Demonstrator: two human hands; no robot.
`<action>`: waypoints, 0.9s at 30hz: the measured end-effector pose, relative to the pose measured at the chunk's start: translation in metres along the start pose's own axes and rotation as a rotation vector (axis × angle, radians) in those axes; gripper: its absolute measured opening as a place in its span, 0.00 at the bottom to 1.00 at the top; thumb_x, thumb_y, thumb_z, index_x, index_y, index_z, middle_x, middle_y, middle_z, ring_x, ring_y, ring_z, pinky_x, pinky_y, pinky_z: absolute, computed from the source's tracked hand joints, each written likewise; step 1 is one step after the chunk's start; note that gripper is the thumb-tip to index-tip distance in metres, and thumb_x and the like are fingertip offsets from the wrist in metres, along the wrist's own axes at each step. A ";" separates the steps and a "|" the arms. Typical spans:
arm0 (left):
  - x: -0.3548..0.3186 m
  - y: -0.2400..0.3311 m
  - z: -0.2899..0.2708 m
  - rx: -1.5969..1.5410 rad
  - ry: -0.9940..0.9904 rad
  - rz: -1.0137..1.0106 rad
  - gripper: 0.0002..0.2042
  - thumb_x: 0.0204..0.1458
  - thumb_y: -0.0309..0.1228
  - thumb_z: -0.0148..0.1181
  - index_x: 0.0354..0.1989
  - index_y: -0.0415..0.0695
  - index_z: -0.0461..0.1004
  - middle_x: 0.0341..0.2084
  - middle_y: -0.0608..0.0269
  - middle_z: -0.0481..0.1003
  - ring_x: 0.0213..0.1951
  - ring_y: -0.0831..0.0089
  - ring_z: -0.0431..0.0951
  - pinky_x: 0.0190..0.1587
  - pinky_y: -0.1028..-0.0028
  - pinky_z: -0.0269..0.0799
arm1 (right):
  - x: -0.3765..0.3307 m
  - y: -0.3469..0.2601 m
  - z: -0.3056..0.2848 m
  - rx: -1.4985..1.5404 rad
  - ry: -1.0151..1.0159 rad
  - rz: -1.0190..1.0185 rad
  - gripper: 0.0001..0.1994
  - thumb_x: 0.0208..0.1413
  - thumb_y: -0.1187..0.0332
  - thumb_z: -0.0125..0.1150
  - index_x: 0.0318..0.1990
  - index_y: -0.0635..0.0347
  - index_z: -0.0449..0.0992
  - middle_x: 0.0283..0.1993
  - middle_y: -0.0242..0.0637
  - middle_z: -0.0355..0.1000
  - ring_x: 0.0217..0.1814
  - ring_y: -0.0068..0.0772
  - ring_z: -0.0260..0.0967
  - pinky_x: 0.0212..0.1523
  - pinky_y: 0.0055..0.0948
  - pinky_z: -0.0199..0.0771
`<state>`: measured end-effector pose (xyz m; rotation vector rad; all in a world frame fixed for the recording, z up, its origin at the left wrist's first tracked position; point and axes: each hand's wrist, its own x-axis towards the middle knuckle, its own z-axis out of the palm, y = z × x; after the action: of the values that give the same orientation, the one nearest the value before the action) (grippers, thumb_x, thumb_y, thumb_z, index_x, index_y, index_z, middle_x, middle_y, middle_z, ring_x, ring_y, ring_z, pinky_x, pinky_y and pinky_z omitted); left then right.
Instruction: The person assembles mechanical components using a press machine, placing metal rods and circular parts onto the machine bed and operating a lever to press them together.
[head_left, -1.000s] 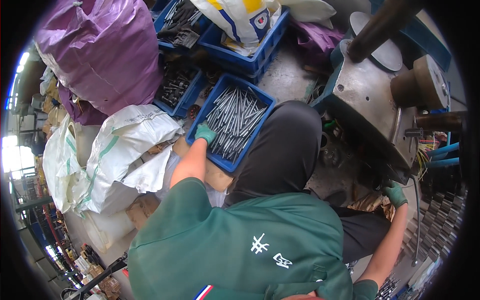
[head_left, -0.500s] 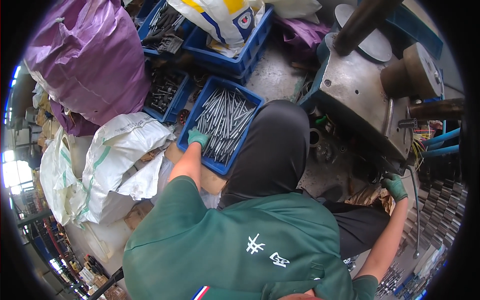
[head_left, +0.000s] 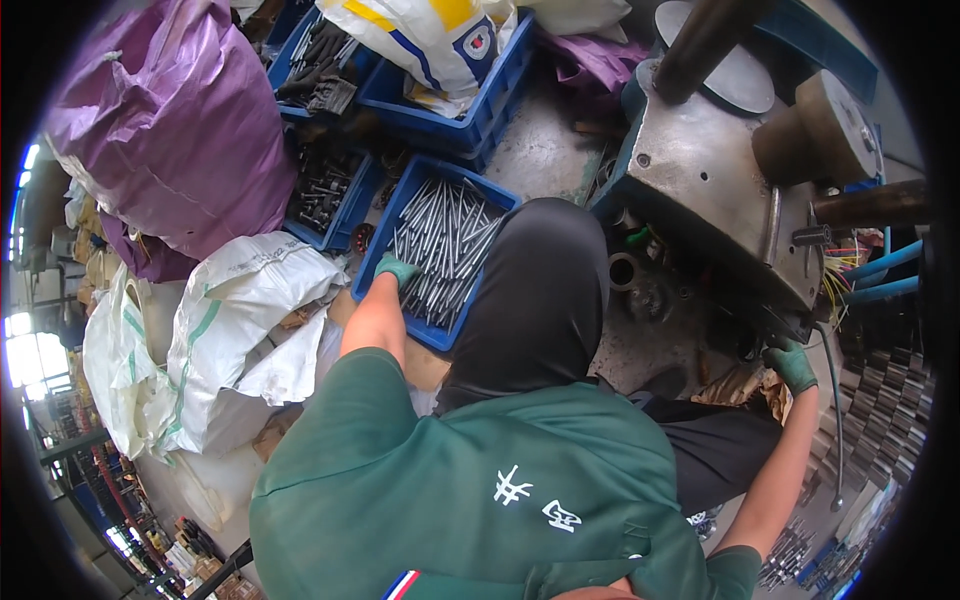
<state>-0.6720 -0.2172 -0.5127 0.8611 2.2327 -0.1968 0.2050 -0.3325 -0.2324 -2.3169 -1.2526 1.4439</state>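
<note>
My left hand (head_left: 399, 268), in a green glove, reaches over the left side of a blue plastic bin (head_left: 446, 340). Its fingers rest at the edge of a heap of thin silvery metal rods (head_left: 448, 240); the fingertips are partly hidden, so what they hold does not show. On the far right, my right hand (head_left: 791, 367), also green-gloved, is at the lower front corner of a heavy metal machine (head_left: 720, 165). Its fingers are curled together near that edge, and whatever they grip is too small to make out. My bent knee stands between bin and machine.
Behind the bin are further blue bins (head_left: 470, 135) with dark metal parts and a printed white sack (head_left: 425, 45). At left bulge a purple sack (head_left: 175, 130) and white woven sacks (head_left: 240, 320). Beside my right hand are a hanging cable (head_left: 838, 430) and stacked metal pieces (head_left: 880, 420).
The view has shifted slightly. My left hand sits a little farther in over the rods. My right hand stays at the machine's corner, nearly unchanged.
</note>
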 end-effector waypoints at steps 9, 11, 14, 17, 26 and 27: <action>-0.024 0.007 -0.001 0.082 0.114 -0.030 0.49 0.41 0.49 0.82 0.71 0.39 0.67 0.65 0.43 0.75 0.65 0.47 0.78 0.66 0.57 0.76 | -0.009 -0.016 0.004 -0.070 -0.022 0.032 0.18 0.58 0.70 0.60 0.54 0.68 0.81 0.43 0.38 0.81 0.42 0.34 0.76 0.46 0.37 0.79; -0.015 0.010 -0.002 0.105 0.109 0.001 0.50 0.40 0.48 0.81 0.72 0.36 0.65 0.65 0.40 0.75 0.65 0.47 0.78 0.66 0.57 0.76 | -0.010 -0.012 0.002 -0.123 -0.007 0.015 0.18 0.57 0.70 0.60 0.52 0.67 0.82 0.43 0.40 0.82 0.43 0.36 0.78 0.47 0.37 0.79; -0.008 0.009 0.002 0.136 0.099 0.037 0.50 0.40 0.46 0.79 0.72 0.33 0.64 0.64 0.37 0.75 0.64 0.48 0.79 0.66 0.58 0.76 | -0.011 -0.019 0.000 -0.250 0.015 -0.009 0.18 0.55 0.68 0.60 0.51 0.66 0.83 0.45 0.44 0.83 0.45 0.40 0.80 0.49 0.38 0.80; -0.027 0.020 0.001 0.192 0.114 0.045 0.45 0.42 0.39 0.76 0.70 0.35 0.66 0.62 0.37 0.77 0.63 0.47 0.80 0.66 0.58 0.76 | -0.017 -0.040 0.001 -0.333 0.012 0.021 0.22 0.53 0.62 0.62 0.52 0.66 0.84 0.47 0.50 0.83 0.49 0.44 0.81 0.53 0.39 0.80; -0.058 0.008 -0.030 0.299 0.162 0.147 0.34 0.43 0.32 0.67 0.63 0.35 0.71 0.58 0.35 0.79 0.61 0.44 0.80 0.63 0.57 0.77 | -0.011 -0.030 0.000 -0.401 0.046 -0.175 0.22 0.54 0.60 0.63 0.53 0.64 0.84 0.53 0.52 0.82 0.56 0.51 0.80 0.58 0.40 0.80; -0.061 0.007 -0.035 0.303 0.179 0.152 0.34 0.42 0.33 0.68 0.61 0.35 0.72 0.59 0.35 0.78 0.62 0.44 0.80 0.64 0.57 0.76 | -0.014 -0.033 0.000 -0.371 0.050 -0.143 0.22 0.54 0.61 0.63 0.53 0.64 0.84 0.52 0.51 0.83 0.55 0.49 0.81 0.57 0.40 0.81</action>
<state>-0.6566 -0.2305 -0.4451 1.2497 2.3242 -0.4075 0.1838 -0.3214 -0.2058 -2.3990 -1.7590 1.1826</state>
